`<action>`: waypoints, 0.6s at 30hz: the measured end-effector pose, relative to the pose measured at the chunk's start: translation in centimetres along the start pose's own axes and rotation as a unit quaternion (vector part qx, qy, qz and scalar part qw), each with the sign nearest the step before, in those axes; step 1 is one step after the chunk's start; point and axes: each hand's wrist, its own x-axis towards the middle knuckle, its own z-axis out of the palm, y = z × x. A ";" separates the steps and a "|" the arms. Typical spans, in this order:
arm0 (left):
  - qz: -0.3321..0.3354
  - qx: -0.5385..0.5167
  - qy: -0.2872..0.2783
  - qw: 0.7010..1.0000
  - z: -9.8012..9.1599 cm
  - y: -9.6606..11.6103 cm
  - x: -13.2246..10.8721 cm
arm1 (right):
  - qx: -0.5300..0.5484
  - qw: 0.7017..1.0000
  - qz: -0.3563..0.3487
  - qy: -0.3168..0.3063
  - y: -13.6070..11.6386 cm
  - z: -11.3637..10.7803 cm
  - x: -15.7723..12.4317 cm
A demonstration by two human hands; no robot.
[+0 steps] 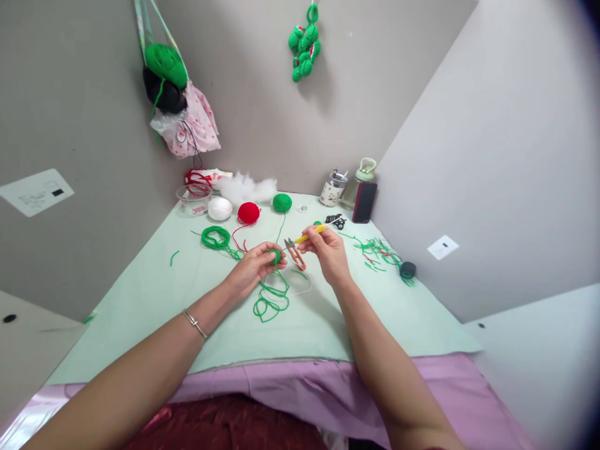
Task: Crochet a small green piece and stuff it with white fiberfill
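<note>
Between the thumb and fingers of my left hand [255, 267] is a small green crochet piece [275, 256]. My right hand [328, 251] grips a crochet hook [309, 235] by its yellow handle, its thin tip pointing left at the piece. Whether the tip sits inside a stitch is too small to tell. Loose green yarn [272, 303] lies in loops below my left hand, with a thin white strand beside it. Orange-handled thread snips [295, 255] lie on the table between my hands. A green yarn ball [282, 202] stands behind, its strand running toward my left hand.
Behind my hands are a red yarn ball [248, 213], a white yarn ball [220, 209], white stuffing [248, 187] and a clear tub [194, 201]. Coiled green yarn [215, 237] lies left; yarn scraps [377, 251] lie right. A phone [364, 202] leans on a bottle [351, 195].
</note>
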 end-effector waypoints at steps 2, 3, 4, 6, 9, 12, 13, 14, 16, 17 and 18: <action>-0.001 0.002 -0.003 1.000 0.0 0.0 0.0 | 0.005 1.000 0.003 -0.002 0.0 0.0 0.0; -0.001 0.002 -0.004 1.000 0.0 0.0 0.0 | 0.007 1.000 0.005 -0.004 0.1 0.0 0.0; -0.001 0.003 -0.005 1.000 0.0 0.0 0.0 | 0.009 1.000 0.007 -0.006 0.1 0.1 0.0; -0.002 0.004 -0.006 1.000 0.0 -0.1 0.0 | 0.013 1.000 0.011 -0.010 0.2 0.1 0.0; -0.002 0.007 -0.008 1.000 -0.1 -0.1 0.0 | 0.017 1.000 0.013 -0.014 0.2 0.1 0.0; 0.000 0.009 -0.008 1.000 -0.1 -0.1 0.0 | 0.018 1.000 0.014 -0.014 0.1 0.2 0.0; 0.000 0.010 -0.009 1.000 -0.1 -0.1 0.0 | 0.017 1.000 0.014 -0.014 0.1 0.2 0.0; 0.000 0.011 -0.010 1.000 -0.1 -0.1 0.0 | 0.016 1.000 0.014 -0.015 0.1 0.2 0.0; 0.000 0.012 -0.011 1.000 -0.1 -0.1 0.0 | 0.015 1.000 0.016 -0.018 0.2 0.2 0.0; 0.000 0.012 -0.012 1.000 -0.1 -0.1 0.0 | 0.014 1.000 0.017 -0.019 0.2 0.2 0.0; -0.001 0.011 -0.012 1.000 -0.1 0.0 0.0 | 0.013 1.000 0.018 -0.020 0.2 0.2 0.0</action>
